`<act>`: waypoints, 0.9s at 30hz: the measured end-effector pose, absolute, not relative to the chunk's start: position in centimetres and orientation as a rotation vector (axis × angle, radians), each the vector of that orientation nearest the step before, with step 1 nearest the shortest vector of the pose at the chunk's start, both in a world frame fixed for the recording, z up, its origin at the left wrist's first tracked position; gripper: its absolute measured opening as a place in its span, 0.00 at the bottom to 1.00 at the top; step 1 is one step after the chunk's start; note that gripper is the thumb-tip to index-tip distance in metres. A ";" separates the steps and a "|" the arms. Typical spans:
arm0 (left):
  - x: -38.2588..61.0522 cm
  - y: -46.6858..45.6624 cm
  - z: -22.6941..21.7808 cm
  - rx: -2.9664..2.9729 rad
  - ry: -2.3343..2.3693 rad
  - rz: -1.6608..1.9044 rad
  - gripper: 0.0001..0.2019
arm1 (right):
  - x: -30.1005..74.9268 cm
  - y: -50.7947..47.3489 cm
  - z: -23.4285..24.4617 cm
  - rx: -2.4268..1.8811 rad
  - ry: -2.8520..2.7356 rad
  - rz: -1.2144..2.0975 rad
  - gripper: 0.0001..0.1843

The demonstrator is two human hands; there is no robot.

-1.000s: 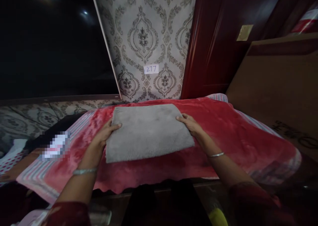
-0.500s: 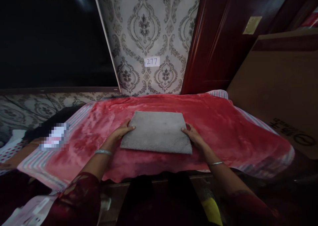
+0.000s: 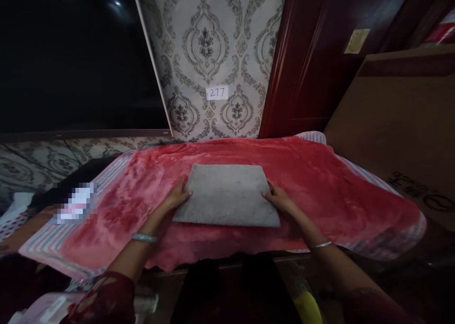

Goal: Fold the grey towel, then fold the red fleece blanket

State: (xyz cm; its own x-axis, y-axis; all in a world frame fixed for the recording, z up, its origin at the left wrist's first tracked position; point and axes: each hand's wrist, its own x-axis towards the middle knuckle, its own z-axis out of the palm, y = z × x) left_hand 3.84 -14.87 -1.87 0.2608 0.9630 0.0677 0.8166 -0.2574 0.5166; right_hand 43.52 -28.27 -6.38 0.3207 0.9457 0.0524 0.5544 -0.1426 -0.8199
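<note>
A grey towel (image 3: 227, 196), flat, rectangular and fuzzy along its edges, is spread level over the red blanket (image 3: 327, 196); I cannot tell whether it is folded or how much of it rests on the blanket. My left hand (image 3: 177, 195) grips its left edge, thumb on top and fingers partly hidden beside and beneath. On the opposite edge my right hand (image 3: 279, 198) holds it the same way, the thumb pressing the upper face. Both wrists wear a silvery bangle.
Behind the blanket rises a patterned wall with a paper label (image 3: 217, 92) reading 277. A large black screen (image 3: 78, 58) stands at the left, a cardboard box (image 3: 398, 120) at the right. A yellow item (image 3: 308, 307) lies below the front edge.
The whole scene sits slightly lower in the picture as the camera shifts. Both hands keep their hold on the towel's sides, and its near right corner reaches slightly further right.
</note>
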 end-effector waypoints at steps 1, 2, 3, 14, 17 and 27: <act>4.2 -14.5 -1.2 2.224 1.684 0.528 0.33 | 43.0 -27.9 -5.5 -1.926 -1.394 0.494 0.36; 4.9 -14.1 -0.4 2.281 1.734 0.531 0.31 | 42.1 -27.2 -4.5 -2.008 -1.464 0.341 0.35; 6.0 -13.6 0.4 2.330 1.756 0.536 0.28 | 40.8 -26.3 -3.4 -2.047 -1.552 0.205 0.34; 16.2 -13.8 -2.1 2.638 1.774 0.178 0.27 | 28.3 -17.7 -2.8 -1.986 -2.014 0.071 0.31; 15.9 -13.6 -2.4 2.663 1.764 0.139 0.28 | 29.9 -17.8 -3.7 -2.015 -1.997 0.100 0.31; 15.7 -13.2 -2.6 2.649 1.719 0.219 0.28 | 38.3 -21.9 -4.5 -2.379 -1.607 0.220 0.39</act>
State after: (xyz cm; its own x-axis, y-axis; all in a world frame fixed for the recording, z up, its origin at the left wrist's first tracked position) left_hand 15.74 -13.18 -2.64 0.4007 0.9071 0.1287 0.9104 -0.4100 0.0550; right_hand 38.34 -21.92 -4.55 0.3761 0.9264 0.0203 0.8868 -0.3535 -0.2975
